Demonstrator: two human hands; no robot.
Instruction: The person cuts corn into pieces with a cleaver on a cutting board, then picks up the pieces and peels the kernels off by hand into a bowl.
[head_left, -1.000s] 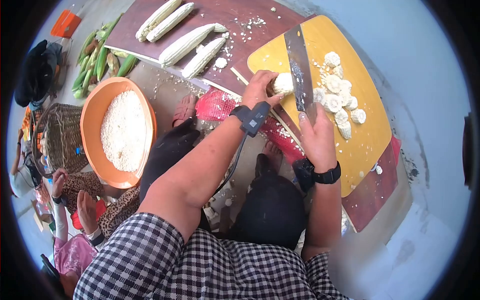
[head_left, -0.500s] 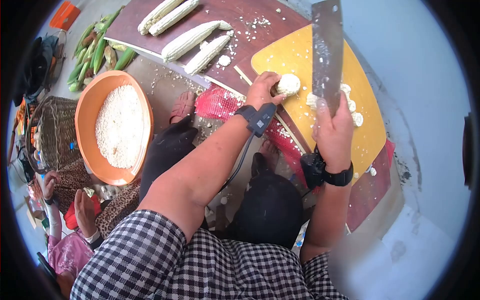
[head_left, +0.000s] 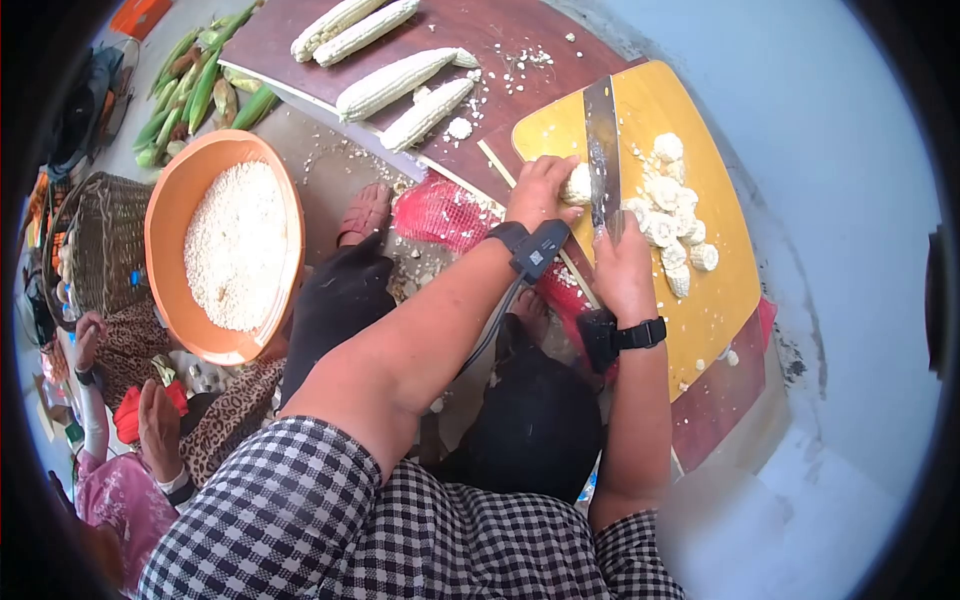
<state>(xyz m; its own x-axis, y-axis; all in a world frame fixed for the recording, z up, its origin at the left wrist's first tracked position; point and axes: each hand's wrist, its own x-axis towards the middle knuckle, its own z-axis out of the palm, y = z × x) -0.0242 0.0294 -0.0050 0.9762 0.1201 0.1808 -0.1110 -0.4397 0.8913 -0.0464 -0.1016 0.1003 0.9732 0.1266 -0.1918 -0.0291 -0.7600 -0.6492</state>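
My left hand [head_left: 542,192] is closed round a short piece of white corn cob [head_left: 577,185] at the near left side of the yellow cutting board [head_left: 735,270]. In my right hand [head_left: 625,272] is the handle of a cleaver [head_left: 602,140], its broad blade pointing away from me. The blade stands right beside the cob piece, close over the board. To the right of the blade lies a heap of cut corn chunks [head_left: 662,228]. Husked whole corn cobs [head_left: 395,85] rest on the dark red table [head_left: 480,30] at the upper left.
An orange basin [head_left: 160,215] of loose white kernels stands on the floor at left, beside a wicker basket [head_left: 108,240]. Green-husked corn [head_left: 200,95] lies behind it. Another person's hands [head_left: 160,430] show at lower left. Red mesh [head_left: 440,212] hangs by the table edge.
The cleaver has come down and left from its raised position to beside the cob piece. The corn chunks, partly hidden by the blade before, now show as a heap. My left hand keeps its grip.
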